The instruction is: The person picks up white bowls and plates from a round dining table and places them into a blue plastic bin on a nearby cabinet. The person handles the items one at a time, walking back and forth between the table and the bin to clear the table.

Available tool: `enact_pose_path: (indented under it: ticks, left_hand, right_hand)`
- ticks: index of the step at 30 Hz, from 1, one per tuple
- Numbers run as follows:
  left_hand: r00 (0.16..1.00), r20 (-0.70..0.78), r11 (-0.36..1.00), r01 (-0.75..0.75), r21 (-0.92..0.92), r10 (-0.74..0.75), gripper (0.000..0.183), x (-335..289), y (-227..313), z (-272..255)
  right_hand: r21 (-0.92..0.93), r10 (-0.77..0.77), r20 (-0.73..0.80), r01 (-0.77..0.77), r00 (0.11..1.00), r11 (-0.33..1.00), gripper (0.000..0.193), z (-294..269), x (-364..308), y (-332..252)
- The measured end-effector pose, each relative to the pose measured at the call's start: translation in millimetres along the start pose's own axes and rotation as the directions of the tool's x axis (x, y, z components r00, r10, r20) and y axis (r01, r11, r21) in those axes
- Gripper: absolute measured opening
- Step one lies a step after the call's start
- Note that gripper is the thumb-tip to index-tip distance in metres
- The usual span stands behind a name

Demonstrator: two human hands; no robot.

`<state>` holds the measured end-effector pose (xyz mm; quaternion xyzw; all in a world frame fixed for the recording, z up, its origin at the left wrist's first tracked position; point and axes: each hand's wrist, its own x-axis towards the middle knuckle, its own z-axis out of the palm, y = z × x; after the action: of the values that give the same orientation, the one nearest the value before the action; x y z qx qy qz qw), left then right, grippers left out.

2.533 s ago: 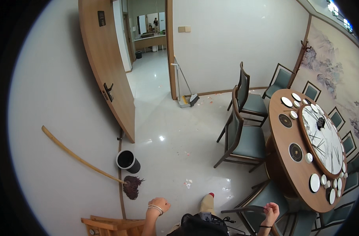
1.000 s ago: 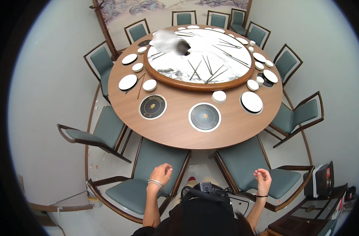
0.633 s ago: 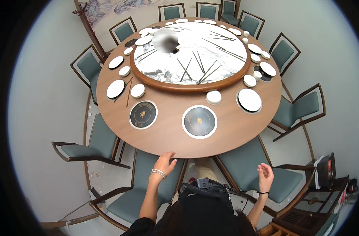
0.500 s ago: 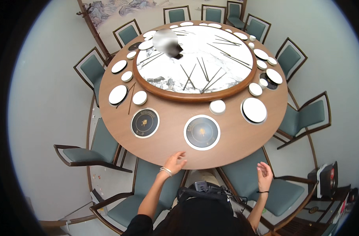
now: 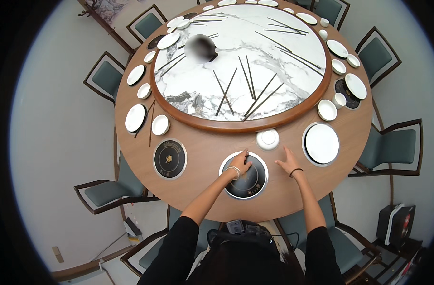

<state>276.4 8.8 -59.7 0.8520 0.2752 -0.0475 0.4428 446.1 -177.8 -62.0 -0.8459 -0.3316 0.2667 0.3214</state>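
Observation:
My left hand [image 5: 241, 164] is open over a round black cooktop [image 5: 253, 184] with a white rim, set into the table in front of me. It holds nothing; whether it touches the glass I cannot tell. To the right of that disc, my right hand [image 5: 289, 164] is open and empty, thumb and fingers apart. Just beyond both hands stands a small white bowl [image 5: 268, 138], apart from them, close to the wooden rim of the turntable. A white plate [image 5: 322, 144] lies on another round disc farther right.
The round wooden table [image 5: 198, 199] carries a marble turntable [image 5: 198, 80] with several dark chopsticks [image 5: 264, 99] on it. A second black cooktop [image 5: 170, 159] and a white bowl [image 5: 160, 125] are at left. Green chairs [image 5: 393, 147] surround the table.
Both hands have reached forward over the table, the left to the cooktop, the right from beside the table's edge to near the bowl. The view has shifted closer over the table.

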Motion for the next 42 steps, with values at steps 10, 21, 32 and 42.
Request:
enact_pose_path:
  ticks: [10,21,32,42]
  left_hand:
    - [0.997,-0.003,0.990,0.076,0.123,-0.076,0.081,79.7,-1.9,15.6]
    - [0.993,0.067,0.979,0.085,0.183,-0.099,0.084,99.8,5.1,21.3]
    - [1.000,-0.020,0.997,0.025,0.073,-0.024,0.089,90.6,11.5,23.5]
    - [0.966,-0.101,0.968,-0.244,-0.064,0.237,0.097,63.3,8.2,25.1]
  right_hand:
    - [-0.117,0.005,0.024,-0.002,1.000,0.993,0.116,21.4,77.1,0.8]
    - [-0.146,-0.030,0.032,0.034,0.999,0.989,0.110,20.3,87.3,12.0]
    - [-0.109,-0.093,-0.016,0.090,0.996,0.990,0.109,18.4,74.8,12.0]
    - [0.123,-0.085,-0.115,0.099,0.990,0.987,0.108,24.1,39.1,9.7]
